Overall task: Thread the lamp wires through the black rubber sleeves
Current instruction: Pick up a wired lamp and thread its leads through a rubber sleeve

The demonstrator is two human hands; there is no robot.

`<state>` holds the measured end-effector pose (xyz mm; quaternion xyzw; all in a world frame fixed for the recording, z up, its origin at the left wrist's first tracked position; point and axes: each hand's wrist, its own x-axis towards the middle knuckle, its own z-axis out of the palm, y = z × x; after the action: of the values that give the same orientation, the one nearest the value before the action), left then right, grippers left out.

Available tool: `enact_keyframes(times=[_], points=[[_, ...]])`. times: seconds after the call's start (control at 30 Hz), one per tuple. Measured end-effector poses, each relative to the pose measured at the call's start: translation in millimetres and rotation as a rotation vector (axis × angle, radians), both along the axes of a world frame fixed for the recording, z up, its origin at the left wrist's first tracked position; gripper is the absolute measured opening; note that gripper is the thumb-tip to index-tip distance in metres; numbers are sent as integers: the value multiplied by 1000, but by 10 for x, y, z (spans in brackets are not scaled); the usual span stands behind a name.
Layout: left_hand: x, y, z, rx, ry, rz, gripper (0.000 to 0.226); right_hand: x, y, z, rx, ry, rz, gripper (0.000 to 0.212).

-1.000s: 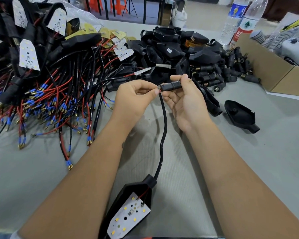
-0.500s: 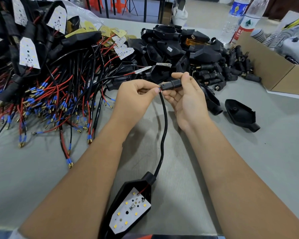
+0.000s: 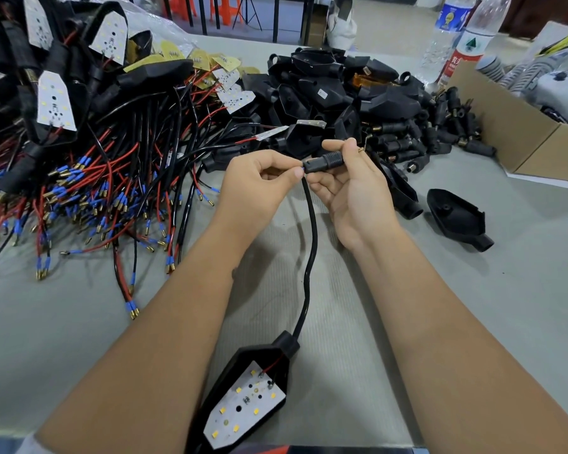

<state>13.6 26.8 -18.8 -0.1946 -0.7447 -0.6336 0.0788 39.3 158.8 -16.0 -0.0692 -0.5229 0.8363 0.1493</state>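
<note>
Above the grey tabletop (image 3: 473, 322), right hand (image 3: 351, 191) with fingers (image 3: 336, 146) curled round a ribbed black rubber sleeve (image 3: 323, 161), held roughly level, thumb along its far side. Left hand (image 3: 256, 181) just beside it, thumb and forefinger pinching the black sheathed lamp wire (image 3: 310, 250) right at the sleeve's left mouth; a speck of blue showing at that junction. Small brass tip (image 3: 360, 149) poking out past the right hand's fingers, its link to the sleeve not clear. Wire hanging down between the forearms in a loose curve to the neck of a black lamp housing (image 3: 243, 398) lying on the tabletop near the bottom edge, white LED board (image 3: 243, 411) facing up, red lead soldered at its top. Left of the hands, tangled heap of finished lamps with red and black wires (image 3: 95, 178) ending in blue-collared brass terminals. Behind the hands, pile of empty black housings and loose sleeves (image 3: 423, 139). One lone housing (image 3: 456, 217) to the right, well apart from the pile. Cardboard box (image 3: 512, 132) and two water bottles (image 3: 466, 37) at far right.
</note>
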Motion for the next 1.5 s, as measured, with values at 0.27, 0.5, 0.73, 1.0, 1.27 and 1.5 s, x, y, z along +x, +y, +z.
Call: enact_keyframes(times=[0.27,0.5,0.73,1.0,1.27,1.5], points=[[-13,68,5,51,-150,27,17,-26,-17,2,-110,-1,-10,33],[-29,61,12,158,-232,23,20,-32,-1,6,-164,-8,-21,33],[-18,19,-34,73,-92,-13,17,-24,5,-4,-143,-3,-31,32],[-3,20,-43,4,-47,-28,10,3,-23,-10,1,-8,-21,32],[-28,86,-3,95,-239,42,20,4,-49,0,-3,-4,-24,32],[-24,57,-33,68,-207,43,12,10,-46,0,-26,10,-38,32]])
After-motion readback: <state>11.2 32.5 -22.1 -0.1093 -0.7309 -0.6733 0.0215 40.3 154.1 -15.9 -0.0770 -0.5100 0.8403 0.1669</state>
